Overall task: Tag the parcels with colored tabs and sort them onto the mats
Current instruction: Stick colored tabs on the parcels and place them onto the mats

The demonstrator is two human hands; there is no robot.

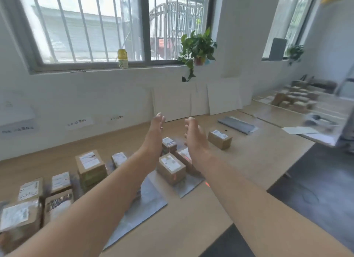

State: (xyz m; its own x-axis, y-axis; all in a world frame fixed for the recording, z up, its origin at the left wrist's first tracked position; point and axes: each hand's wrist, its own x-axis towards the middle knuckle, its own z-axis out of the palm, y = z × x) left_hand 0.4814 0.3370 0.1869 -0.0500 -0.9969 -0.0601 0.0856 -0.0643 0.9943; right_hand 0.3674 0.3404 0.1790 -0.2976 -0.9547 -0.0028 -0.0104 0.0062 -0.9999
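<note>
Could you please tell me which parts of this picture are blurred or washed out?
Head view: daylight washes out the window; motion blur smears the far table at right; the parcels at bottom left are soft; the wide lens splays the window bars; the left hand and right hand, both open, are fairly sharp.

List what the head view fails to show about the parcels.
Head view only.
Parcel labels: print too blurred to read.
Middle parcel: mostly hidden by right hand.
Bottom-left parcel: cut by frame edge.
Far-table boxes: motion-blurred.
</note>
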